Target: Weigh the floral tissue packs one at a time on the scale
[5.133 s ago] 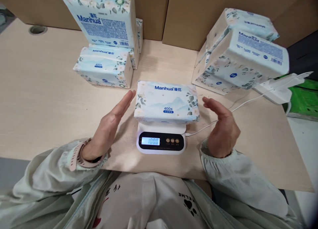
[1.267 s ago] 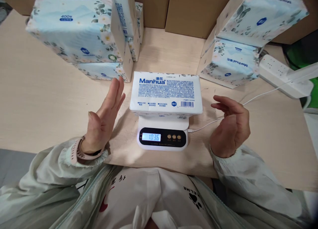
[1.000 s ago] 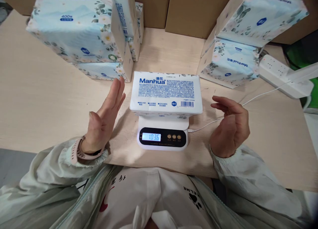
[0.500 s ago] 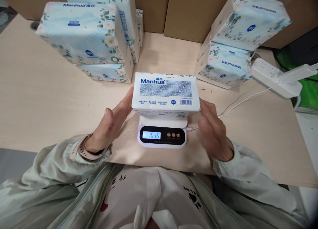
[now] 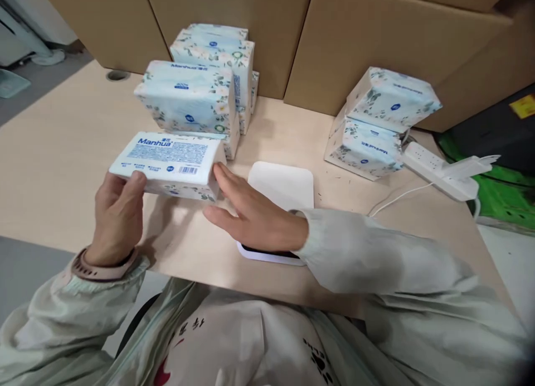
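Observation:
A soft tissue pack (image 5: 167,158), white with blue "Manhua" print, is tilted in front of me, left of the scale. My left hand (image 5: 119,216) is closed on its left end, thumb over the near edge; the other fingers are partly hidden behind it. Against the pack's right end rest the fingertips of my right hand (image 5: 254,213), its fingers stretched out and its thumb apart from the pack. Under my right hand and sleeve lies the white digital scale (image 5: 281,182). Its plate is bare, and its display is hidden.
More tissue packs (image 5: 188,99) are stacked at the back left, close behind the held one. Two stacked packs (image 5: 388,99) stand at the right beside a white power strip (image 5: 438,171) with a cable. Cardboard boxes (image 5: 225,29) line the table's back edge.
The tissue pack has come off the scale and moved left with both hands. My left hand now grips its end, and my right arm reaches across the scale. The camera view has shifted.

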{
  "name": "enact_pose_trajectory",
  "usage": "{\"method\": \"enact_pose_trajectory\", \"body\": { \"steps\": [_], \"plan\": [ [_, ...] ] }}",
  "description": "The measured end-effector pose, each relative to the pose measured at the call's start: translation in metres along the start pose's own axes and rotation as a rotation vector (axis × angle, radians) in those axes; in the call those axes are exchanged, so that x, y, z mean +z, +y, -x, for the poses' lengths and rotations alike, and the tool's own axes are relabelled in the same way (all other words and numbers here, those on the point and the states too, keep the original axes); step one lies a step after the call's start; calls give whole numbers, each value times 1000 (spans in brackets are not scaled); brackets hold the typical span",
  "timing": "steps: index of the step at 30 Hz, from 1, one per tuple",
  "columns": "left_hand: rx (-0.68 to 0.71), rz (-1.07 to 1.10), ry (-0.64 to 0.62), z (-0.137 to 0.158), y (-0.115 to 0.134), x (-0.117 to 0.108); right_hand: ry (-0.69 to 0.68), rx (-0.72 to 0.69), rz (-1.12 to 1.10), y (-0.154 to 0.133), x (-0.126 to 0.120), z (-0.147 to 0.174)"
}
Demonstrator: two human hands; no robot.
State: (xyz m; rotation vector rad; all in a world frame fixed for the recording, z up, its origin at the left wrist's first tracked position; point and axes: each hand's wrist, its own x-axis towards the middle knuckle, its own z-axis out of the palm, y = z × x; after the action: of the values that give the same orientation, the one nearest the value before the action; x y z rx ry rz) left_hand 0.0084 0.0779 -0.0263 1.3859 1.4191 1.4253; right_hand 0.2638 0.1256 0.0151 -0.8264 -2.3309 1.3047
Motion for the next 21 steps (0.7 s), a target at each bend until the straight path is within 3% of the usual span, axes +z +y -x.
{"method": "enact_pose_trajectory", "body": {
  "steps": [2, 3, 6, 9, 11, 14, 16, 17, 19, 21],
  "plan": [
    [29, -29, 125, -13, -13, -6, -13, 34, 59, 5, -1, -19],
    [13, -48, 117, -17, -19, -7, -10, 36, 86, 7, -4, -22],
    [82, -208, 131, -15, -22, -4, 131, -53, 117, 18, -18, -3],
    [307, -308, 202, 0, 13, 15, 630, -158, 170, 40, -46, 46],
    [354, -170, 164, 5, 56, 37, 1074, -150, 243, 67, -73, 83],
    [5, 179, -212, -14, 118, 85, 1602, -39, 220, 120, -119, 131],
    [-214, 256, -492, -41, 139, 127, 1711, 157, 72, 155, -143, 154],
    [-266, 288, -568, -56, 141, 151, 1700, 258, -34, 169, -152, 162],
    [-402, 319, -647, -83, 133, 203, 1622, 392, -215, 190, -161, 169],
    [-444, 328, -674, -103, 114, 254, 1526, 414, -309, 200, -160, 166]
  ]
}}
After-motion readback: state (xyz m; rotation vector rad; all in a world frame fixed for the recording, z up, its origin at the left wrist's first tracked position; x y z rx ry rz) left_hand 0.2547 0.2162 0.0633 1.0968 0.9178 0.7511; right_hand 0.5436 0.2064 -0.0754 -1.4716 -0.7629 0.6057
